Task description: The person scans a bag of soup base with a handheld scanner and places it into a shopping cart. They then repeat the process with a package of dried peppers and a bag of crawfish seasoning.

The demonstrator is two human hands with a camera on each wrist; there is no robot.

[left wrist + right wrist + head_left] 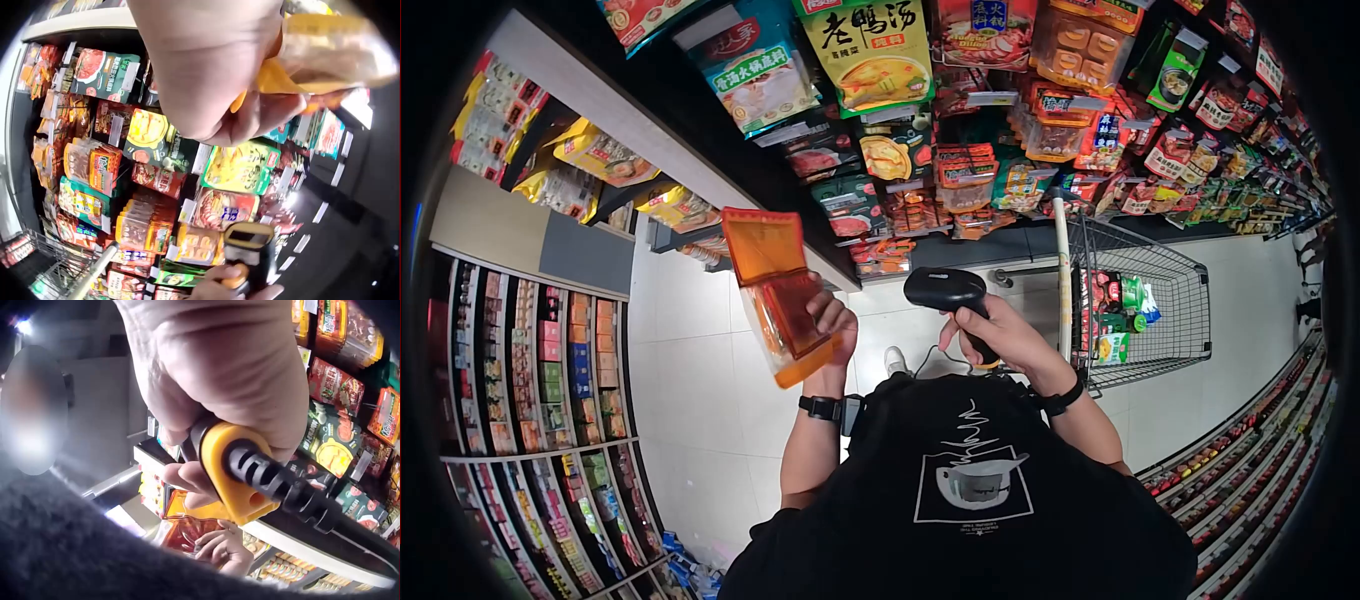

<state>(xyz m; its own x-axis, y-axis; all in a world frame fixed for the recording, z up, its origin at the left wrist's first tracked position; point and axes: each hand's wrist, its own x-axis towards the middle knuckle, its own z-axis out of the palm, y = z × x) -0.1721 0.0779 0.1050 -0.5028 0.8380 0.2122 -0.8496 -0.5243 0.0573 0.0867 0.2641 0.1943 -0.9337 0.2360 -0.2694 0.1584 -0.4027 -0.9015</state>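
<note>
My left hand [836, 328] grips a packet [772, 262] in clear and orange-red plastic, raised in front of the shelf end. The packet's dark red block shows through the wrapping, and its orange flap points up. In the left wrist view the packet [337, 53] is partly behind the fingers. My right hand [1008, 338] is wrapped round the handle of a black barcode scanner [945, 289], its head turned toward the packet. The right wrist view shows the scanner's yellow handle base [228, 456] with a black ribbed cable [281, 487] coming out.
Hanging pouches of soup and hotpot seasoning [868, 55] fill the rack ahead. A wire shopping cart [1180, 335] holding several packets stands at the right, with a pale pole [1063, 270] beside it. Stocked shelves [540, 370] line the left, more [1240, 450] the lower right.
</note>
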